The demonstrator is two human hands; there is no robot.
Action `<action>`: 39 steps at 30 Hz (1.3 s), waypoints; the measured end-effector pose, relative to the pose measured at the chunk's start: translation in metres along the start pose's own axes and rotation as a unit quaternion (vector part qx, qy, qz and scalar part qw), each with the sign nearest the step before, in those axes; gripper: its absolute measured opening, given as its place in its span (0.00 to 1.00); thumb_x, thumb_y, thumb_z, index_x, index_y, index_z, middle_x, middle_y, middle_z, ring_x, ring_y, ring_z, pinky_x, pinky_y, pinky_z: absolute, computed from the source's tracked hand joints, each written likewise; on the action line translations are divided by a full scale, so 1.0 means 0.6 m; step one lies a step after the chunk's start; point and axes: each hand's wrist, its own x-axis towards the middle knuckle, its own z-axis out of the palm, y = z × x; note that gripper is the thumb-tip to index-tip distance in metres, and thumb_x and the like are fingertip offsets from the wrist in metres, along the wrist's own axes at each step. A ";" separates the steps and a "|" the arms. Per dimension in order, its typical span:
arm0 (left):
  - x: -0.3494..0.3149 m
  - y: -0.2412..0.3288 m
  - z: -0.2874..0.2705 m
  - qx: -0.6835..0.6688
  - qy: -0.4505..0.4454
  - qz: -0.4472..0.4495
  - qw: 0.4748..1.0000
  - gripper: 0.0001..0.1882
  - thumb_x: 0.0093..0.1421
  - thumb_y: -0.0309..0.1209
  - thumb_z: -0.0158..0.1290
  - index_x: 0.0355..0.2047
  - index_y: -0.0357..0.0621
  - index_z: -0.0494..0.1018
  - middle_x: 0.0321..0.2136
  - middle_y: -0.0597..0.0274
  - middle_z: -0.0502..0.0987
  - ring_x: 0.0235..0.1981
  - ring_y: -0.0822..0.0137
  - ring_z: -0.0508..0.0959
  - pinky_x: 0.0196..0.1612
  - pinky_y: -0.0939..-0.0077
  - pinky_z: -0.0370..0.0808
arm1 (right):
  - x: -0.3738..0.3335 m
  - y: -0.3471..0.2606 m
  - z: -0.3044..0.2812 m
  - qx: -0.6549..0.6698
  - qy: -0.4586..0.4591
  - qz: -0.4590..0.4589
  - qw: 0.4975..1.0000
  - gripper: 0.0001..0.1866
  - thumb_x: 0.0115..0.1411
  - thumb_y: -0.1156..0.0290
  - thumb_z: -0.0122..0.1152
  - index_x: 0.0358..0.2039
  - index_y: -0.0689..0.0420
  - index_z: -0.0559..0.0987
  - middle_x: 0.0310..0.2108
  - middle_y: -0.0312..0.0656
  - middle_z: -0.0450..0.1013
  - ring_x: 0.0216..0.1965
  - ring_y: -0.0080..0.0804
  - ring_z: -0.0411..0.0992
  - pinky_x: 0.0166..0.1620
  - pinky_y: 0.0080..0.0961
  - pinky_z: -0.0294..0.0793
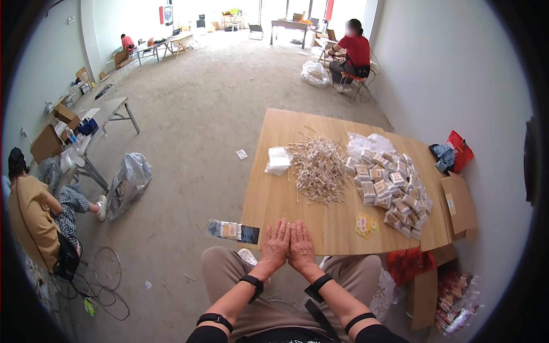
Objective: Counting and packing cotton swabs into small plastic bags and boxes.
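Observation:
My left hand [276, 244] and my right hand [301, 246] lie flat, side by side, at the near edge of the wooden table [320, 226]. Their fingers are stretched forward, and neither holds anything. Left of them, a clear bag with a small pack of cotton swabs [230, 230] sits at the table corner, partly over the edge, beside a dark flat piece [250, 234]. Farther in is a loose heap of cotton swabs [320, 168]. A stack of clear plastic bags [278, 160] lies left of it. Yellow printed cards [363, 225] lie right of my hands, near a mound of packed swabs [394, 188].
Open cardboard boxes [456, 203] and a red bag [410, 260] stand beside the table on the right. A person in red [355, 51] sits far right, another person [37, 211] at left. A large grey plastic sack [129, 183] and cables [108, 280] are on the floor.

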 end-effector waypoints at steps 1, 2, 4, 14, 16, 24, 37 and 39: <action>0.000 0.000 -0.003 0.001 0.001 0.000 1.000 0.43 0.49 0.30 0.56 0.67 0.35 0.56 0.69 0.44 0.54 0.72 0.50 0.51 0.71 0.46 0.42 | 0.001 0.001 0.006 -0.044 0.012 -0.002 0.999 0.51 0.45 0.67 0.67 0.67 0.67 0.54 0.69 0.60 0.49 0.73 0.53 0.44 0.72 0.46 0.42; -0.001 0.001 -0.006 -0.015 -0.003 -0.002 1.000 0.41 0.51 0.29 0.54 0.67 0.35 0.57 0.69 0.44 0.55 0.72 0.50 0.52 0.71 0.46 0.43 | 0.000 0.004 0.011 -0.045 0.013 -0.002 0.999 0.51 0.45 0.67 0.67 0.67 0.67 0.54 0.69 0.60 0.49 0.73 0.53 0.44 0.72 0.46 0.42; -0.003 0.000 -0.010 -0.028 -0.005 -0.006 1.000 0.38 0.54 0.29 0.52 0.66 0.36 0.58 0.68 0.45 0.56 0.72 0.50 0.52 0.71 0.46 0.44 | 0.003 -0.002 0.008 -0.043 0.010 0.013 0.999 0.50 0.45 0.66 0.66 0.67 0.67 0.55 0.69 0.60 0.49 0.73 0.53 0.44 0.72 0.46 0.42; -0.006 -0.002 0.004 -0.021 0.010 -0.011 1.000 0.45 0.49 0.32 0.58 0.67 0.36 0.56 0.69 0.46 0.54 0.72 0.52 0.51 0.71 0.43 0.41 | -0.001 0.005 -0.017 0.005 -0.014 -0.024 1.000 0.54 0.41 0.62 0.71 0.67 0.67 0.55 0.70 0.60 0.48 0.73 0.55 0.43 0.72 0.48 0.41; -0.006 -0.008 -0.004 -0.023 0.006 -0.010 1.000 0.45 0.48 0.32 0.59 0.67 0.36 0.56 0.69 0.46 0.55 0.72 0.52 0.51 0.71 0.43 0.41 | -0.003 0.001 -0.022 0.004 -0.045 0.000 0.999 0.57 0.39 0.61 0.74 0.67 0.67 0.54 0.70 0.60 0.48 0.73 0.55 0.43 0.72 0.48 0.42; -0.007 -0.015 0.008 0.018 0.015 -0.024 0.999 0.44 0.50 0.30 0.56 0.67 0.35 0.55 0.69 0.46 0.54 0.72 0.53 0.51 0.71 0.42 0.39 | 0.000 -0.003 -0.020 -0.033 -0.045 0.000 0.998 0.60 0.37 0.60 0.77 0.67 0.67 0.54 0.70 0.60 0.47 0.73 0.55 0.43 0.71 0.49 0.43; -0.004 0.003 -0.032 -0.015 -0.065 0.006 0.998 0.48 0.46 0.32 0.60 0.68 0.36 0.54 0.70 0.45 0.53 0.72 0.51 0.51 0.71 0.45 0.41 | 0.002 0.000 -0.019 -0.029 -0.023 -0.007 0.999 0.53 0.43 0.58 0.68 0.67 0.67 0.56 0.69 0.61 0.49 0.72 0.55 0.44 0.71 0.50 0.43; -0.006 0.004 -0.032 -0.031 -0.051 0.006 0.998 0.48 0.46 0.30 0.60 0.68 0.35 0.54 0.69 0.45 0.53 0.72 0.50 0.50 0.71 0.45 0.42 | 0.002 0.000 -0.014 -0.052 -0.021 -0.005 0.998 0.53 0.43 0.58 0.68 0.67 0.67 0.56 0.69 0.60 0.49 0.72 0.55 0.44 0.71 0.50 0.42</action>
